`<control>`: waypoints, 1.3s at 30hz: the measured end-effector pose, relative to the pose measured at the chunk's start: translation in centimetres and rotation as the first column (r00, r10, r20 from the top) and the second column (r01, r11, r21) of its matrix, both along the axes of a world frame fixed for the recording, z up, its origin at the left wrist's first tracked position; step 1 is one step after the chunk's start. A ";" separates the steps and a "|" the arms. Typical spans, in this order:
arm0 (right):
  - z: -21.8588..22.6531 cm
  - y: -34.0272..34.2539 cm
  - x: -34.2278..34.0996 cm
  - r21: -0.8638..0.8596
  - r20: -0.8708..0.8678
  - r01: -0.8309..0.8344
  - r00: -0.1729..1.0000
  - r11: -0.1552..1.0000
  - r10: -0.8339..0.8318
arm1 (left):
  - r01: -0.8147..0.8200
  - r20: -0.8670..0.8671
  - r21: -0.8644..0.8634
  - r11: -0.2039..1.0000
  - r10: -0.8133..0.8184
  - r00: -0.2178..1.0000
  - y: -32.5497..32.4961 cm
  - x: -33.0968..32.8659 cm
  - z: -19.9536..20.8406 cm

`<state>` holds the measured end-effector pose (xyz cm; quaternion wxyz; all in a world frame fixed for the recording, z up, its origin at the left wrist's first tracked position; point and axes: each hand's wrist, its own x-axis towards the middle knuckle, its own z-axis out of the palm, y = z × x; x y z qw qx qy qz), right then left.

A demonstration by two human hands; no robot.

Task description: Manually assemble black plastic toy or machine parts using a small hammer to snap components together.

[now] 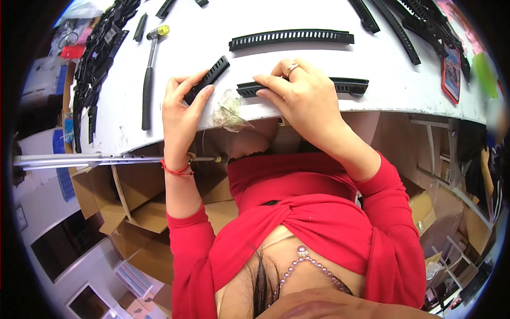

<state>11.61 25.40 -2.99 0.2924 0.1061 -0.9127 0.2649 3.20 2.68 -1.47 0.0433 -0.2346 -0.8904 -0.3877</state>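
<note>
My left hand (183, 109) grips a short black slotted plastic strip (215, 72) between thumb and fingers, its far end tilted up to the right. Over a longer black slotted strip (348, 86) at the table's front edge is my right hand (303, 93), its thumb and fingers closed around the strip's left part. My palm hides the strip's middle. Between the hands lies a crumpled clear plastic bag (229, 112) at the edge. Beyond them rests another long black slotted strip (291, 39), lying crosswise.
A hammer (149, 80) with a yellow head lies left of my left hand. Black parts (106, 53) are heaped along the left side, and more strips (396, 29) lie at the far right. A red-edged phone (451, 77) sits near the right edge. Cardboard boxes (143, 212) stand below the table.
</note>
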 end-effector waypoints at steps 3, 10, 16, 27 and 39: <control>0.0 -0.3 -0.4 -0.023 -0.001 0.031 1.000 0.999 -0.031 | -0.005 -0.011 0.009 1.000 0.005 1.000 0.3 -0.1 -0.1; 0.3 0.1 -0.9 -0.008 0.032 0.048 0.998 0.999 -0.047 | 0.042 0.093 0.145 0.989 -0.056 0.994 0.3 -0.3 -0.4; 0.1 0.1 -0.8 0.001 0.008 0.065 0.998 0.998 -0.065 | 0.115 -0.024 0.144 0.983 -0.112 0.993 1.5 1.1 0.3; -0.4 -0.2 -0.8 0.033 -0.041 0.072 0.997 0.997 -0.071 | 0.117 -0.298 -0.139 0.983 -0.154 0.942 -0.1 2.3 -0.4; 0.1 -0.1 -0.5 0.018 0.031 0.073 0.997 0.997 -0.074 | 0.140 0.154 0.234 0.962 -0.179 0.972 -0.7 1.1 0.4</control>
